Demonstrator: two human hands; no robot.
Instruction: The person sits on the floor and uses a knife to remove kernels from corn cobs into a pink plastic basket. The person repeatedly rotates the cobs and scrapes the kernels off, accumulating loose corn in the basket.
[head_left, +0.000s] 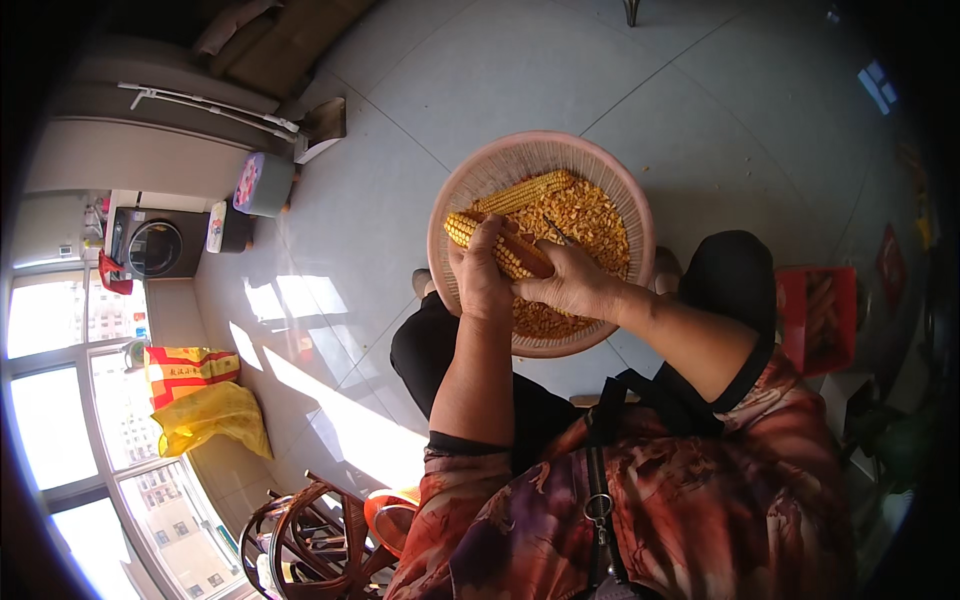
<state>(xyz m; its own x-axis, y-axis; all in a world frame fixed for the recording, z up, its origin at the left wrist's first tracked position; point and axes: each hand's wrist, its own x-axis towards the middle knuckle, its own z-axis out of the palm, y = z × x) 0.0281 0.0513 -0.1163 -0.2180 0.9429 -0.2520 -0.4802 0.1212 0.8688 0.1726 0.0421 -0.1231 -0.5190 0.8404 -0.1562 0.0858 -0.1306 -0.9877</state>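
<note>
Between my knees stands a pink plastic basket (442, 225) with slatted walls. Loose yellow corn kernels (592, 217) fill much of it, and a whole ear of corn (525, 192) lies on them toward the far side. My left hand (482, 274) grips a partly shelled ear of corn (461, 227) above the basket; reddish bare cob shows along part of it. My right hand (577, 281) has its thumb and fingers against the near end of the same ear. A thin dark object (553, 227) shows beside the right fingers; whether that hand holds it cannot be told.
At right, a red box (816, 322) holds reddish-brown cobs. Yellow bags (210, 420) stand by the window at left. A wooden rack (322, 532) and an orange basket (391, 517) are close at lower left. Stools (266, 184) and a front-loading washer (157, 244) stand farther off.
</note>
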